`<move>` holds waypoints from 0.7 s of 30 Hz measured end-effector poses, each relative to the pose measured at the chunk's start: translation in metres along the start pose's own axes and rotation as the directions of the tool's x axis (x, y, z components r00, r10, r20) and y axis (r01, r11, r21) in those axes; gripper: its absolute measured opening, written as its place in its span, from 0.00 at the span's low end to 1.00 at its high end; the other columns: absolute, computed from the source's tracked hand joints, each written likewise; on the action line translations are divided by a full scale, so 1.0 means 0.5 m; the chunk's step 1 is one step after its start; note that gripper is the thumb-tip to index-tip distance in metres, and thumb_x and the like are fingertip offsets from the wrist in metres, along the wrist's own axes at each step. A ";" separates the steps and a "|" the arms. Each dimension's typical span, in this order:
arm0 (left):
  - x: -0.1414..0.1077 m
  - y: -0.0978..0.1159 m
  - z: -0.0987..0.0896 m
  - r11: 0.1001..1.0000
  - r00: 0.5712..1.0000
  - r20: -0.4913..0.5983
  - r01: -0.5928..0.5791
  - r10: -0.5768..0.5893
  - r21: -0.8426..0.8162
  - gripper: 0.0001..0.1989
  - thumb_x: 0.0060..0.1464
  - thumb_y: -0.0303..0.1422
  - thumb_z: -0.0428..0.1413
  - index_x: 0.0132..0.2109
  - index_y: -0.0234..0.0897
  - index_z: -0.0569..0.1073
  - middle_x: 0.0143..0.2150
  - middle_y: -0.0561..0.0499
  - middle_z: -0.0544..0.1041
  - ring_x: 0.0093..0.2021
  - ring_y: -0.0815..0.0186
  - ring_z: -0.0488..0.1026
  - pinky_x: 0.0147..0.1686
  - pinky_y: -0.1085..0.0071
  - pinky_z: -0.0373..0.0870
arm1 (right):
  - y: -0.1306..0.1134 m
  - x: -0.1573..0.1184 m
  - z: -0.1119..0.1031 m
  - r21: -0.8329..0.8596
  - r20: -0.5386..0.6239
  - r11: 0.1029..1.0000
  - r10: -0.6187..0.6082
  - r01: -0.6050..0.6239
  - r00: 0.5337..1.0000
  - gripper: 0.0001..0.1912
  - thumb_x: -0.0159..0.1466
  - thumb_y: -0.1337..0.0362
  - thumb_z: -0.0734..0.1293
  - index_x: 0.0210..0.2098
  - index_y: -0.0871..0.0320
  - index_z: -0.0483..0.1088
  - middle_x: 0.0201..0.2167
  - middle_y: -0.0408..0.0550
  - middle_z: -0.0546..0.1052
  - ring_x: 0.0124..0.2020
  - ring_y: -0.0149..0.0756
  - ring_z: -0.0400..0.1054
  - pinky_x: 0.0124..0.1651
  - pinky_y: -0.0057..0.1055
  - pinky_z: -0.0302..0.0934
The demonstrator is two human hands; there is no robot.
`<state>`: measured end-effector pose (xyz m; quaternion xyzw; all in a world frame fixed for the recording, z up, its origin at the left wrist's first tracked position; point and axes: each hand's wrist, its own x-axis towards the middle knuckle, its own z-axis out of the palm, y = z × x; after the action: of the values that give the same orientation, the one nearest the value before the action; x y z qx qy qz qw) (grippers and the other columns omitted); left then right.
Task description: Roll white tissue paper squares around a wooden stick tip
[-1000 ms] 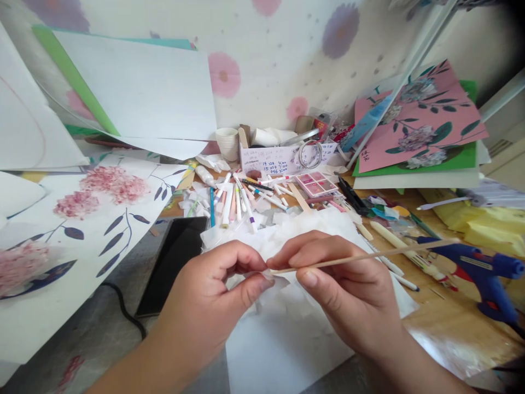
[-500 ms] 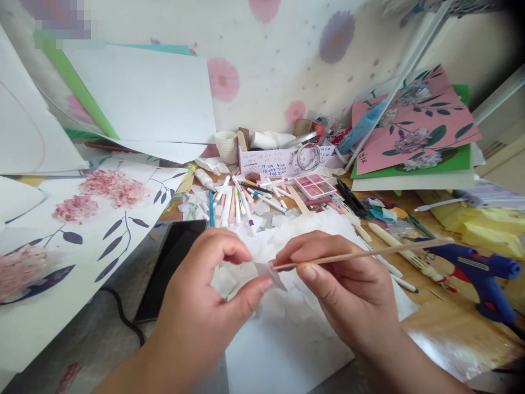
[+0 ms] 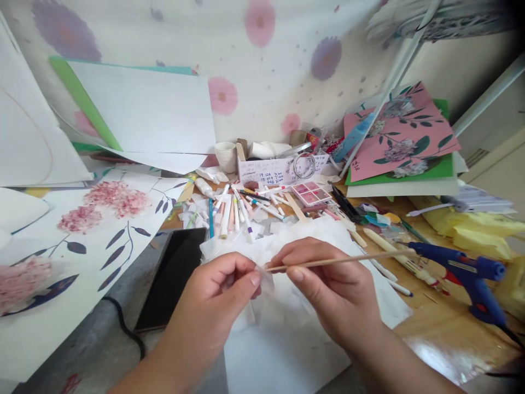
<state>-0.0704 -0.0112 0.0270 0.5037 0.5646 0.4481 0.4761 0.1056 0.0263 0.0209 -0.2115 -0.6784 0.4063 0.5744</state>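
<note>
My left hand (image 3: 223, 295) pinches a small piece of thin white tissue paper (image 3: 267, 280) between thumb and fingers. In my right hand (image 3: 332, 290) is a thin wooden stick (image 3: 344, 259), gripped near its left end and pointing out to the right. The stick's tip meets the tissue paper at my left fingertips. Below both hands lies a white sheet of paper (image 3: 266, 355), with more loose tissue pieces on and behind it.
Markers (image 3: 225, 216) and a pink palette (image 3: 310, 193) lie behind the hands. A black tablet-like device (image 3: 170, 279) and a flower picture (image 3: 123, 241) are at left. To the right are a blue glue gun (image 3: 463, 268) and a pink flower picture (image 3: 404, 131).
My left thumb and fingers have closed together on the tissue paper, which now bends around the stick's tip. Both hands sit slightly lower in view, and the right one is further left.
</note>
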 end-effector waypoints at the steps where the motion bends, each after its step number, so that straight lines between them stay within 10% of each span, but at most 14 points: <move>1: 0.001 -0.002 -0.001 1.000 1.000 -0.002 -0.004 0.004 -0.009 0.10 0.54 0.37 0.58 0.26 0.41 0.73 0.23 0.57 0.71 0.27 0.68 0.65 0.27 0.75 0.63 | 0.006 0.000 -0.002 0.045 -0.033 0.998 0.052 -0.050 0.998 0.10 0.63 0.74 0.70 0.39 0.53 0.79 0.35 0.45 0.81 0.39 0.33 0.76 0.42 0.30 0.71; 14: 0.014 0.003 -0.004 0.988 0.990 -0.102 -0.079 0.092 0.129 0.11 0.52 0.38 0.55 0.24 0.40 0.70 0.22 0.56 0.70 0.27 0.65 0.66 0.28 0.71 0.63 | 0.067 0.022 -0.026 0.246 -0.236 0.932 0.324 -0.267 0.916 0.08 0.62 0.58 0.72 0.32 0.57 0.76 0.32 0.45 0.80 0.31 0.33 0.75 0.38 0.33 0.73; 21: 0.020 -0.001 -0.009 0.954 0.989 -0.020 -0.137 0.147 0.267 0.11 0.54 0.38 0.54 0.25 0.40 0.70 0.23 0.56 0.70 0.26 0.64 0.68 0.29 0.70 0.63 | 0.055 0.035 -0.088 0.023 -0.207 0.877 0.473 -0.479 0.856 0.17 0.69 0.60 0.66 0.55 0.60 0.68 0.54 0.53 0.73 0.49 0.43 0.72 0.49 0.45 0.71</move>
<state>-0.0752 -0.0016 0.0262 0.5932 0.5912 0.4114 0.3597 0.1380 0.0688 0.0102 -0.4220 -0.5476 0.5015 0.5201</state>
